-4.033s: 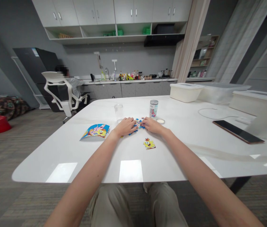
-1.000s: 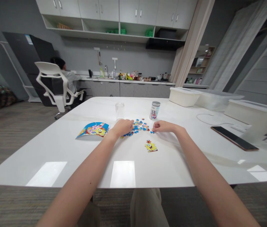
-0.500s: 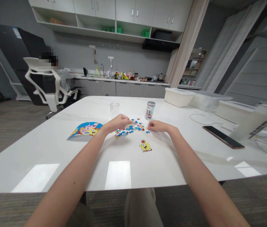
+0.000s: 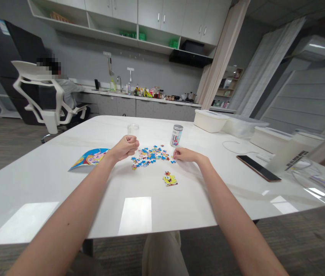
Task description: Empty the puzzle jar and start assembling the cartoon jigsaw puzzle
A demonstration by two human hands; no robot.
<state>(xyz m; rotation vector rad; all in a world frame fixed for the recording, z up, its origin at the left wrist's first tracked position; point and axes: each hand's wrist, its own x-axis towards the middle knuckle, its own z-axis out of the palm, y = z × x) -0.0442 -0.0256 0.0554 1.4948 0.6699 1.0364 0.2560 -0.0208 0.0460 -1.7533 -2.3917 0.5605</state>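
Loose puzzle pieces (image 4: 152,154) lie in a pile on the white table (image 4: 87,207). My left hand (image 4: 126,147) is curled closed just left of the pile, above the table; what it may hold is hidden. At the pile's right edge my right hand (image 4: 183,154) has its fingers pinched together, and nothing between them can be made out. A small joined section with a yellow cartoon face (image 4: 169,179) rests nearer to me. To the left, partly behind my left forearm, is a curved picture sheet (image 4: 89,157).
A clear jar (image 4: 132,129) and a printed can (image 4: 176,135) stand behind the pile. Lidded boxes (image 4: 210,121), a phone (image 4: 258,168) and cables are on the right. A person (image 4: 68,92) sits in a white chair at the back left.
My left hand has drawn back left from the pile, uncovering more pieces. My right hand stays at the pile's right edge. The whole view has shifted slightly.
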